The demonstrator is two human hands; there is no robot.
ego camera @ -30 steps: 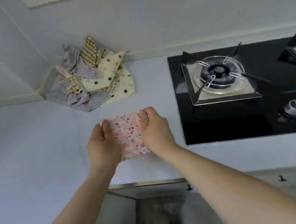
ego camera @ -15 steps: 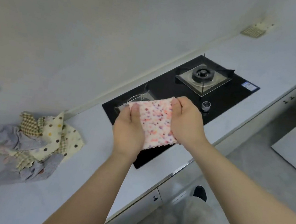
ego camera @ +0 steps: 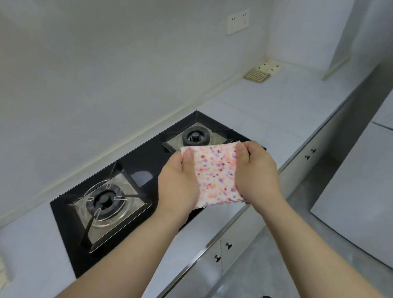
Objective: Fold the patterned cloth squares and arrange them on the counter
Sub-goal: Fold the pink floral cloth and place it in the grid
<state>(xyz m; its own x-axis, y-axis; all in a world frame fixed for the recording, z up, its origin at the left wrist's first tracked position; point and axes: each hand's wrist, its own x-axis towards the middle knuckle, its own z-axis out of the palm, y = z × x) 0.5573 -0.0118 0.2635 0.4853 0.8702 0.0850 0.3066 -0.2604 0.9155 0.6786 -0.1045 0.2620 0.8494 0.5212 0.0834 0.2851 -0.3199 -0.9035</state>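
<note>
head | both hands pinch folded speckled cloth (ego camera: 214,177) | scalloped hem

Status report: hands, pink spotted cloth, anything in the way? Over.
Copy: left hand and right hand grip pink spotted cloth by its sides. Cloth up off the counter. Only the stove near it.

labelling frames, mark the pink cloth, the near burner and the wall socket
pink cloth (ego camera: 214,175), head view, speckled middle
near burner (ego camera: 105,201), head view, black cap
wall socket (ego camera: 238,21), head view, plate centre
</note>
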